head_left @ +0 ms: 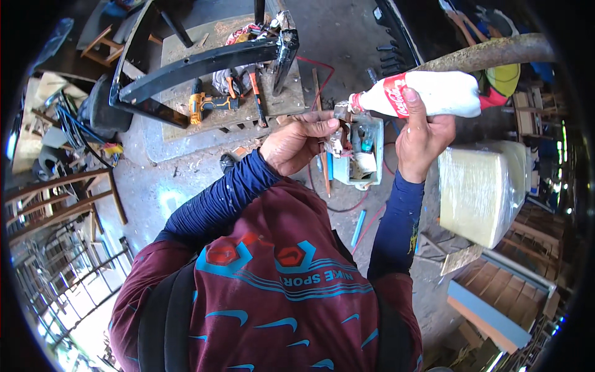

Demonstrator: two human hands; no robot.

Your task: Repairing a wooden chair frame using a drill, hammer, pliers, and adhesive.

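My right hand (424, 133) grips a plastic bottle (449, 93) with a red label and white contents. The bottle lies tilted on its side, neck toward the left. At its mouth, my left hand (291, 147) pinches a small greyish-brown piece (342, 111) between thumb and fingers; its kind is too small to tell. Below both hands stands a pale open bin (377, 177) holding several small items, partly hidden by the left fingers.
A black frame (198, 69) stands ahead over a worktable (180, 133). On the table lie a yellow drill (197, 102) and an orange-handled tool (256, 96). Right is a plastic-wrapped foam block (471, 195). A red hose (319, 90) crosses the floor.
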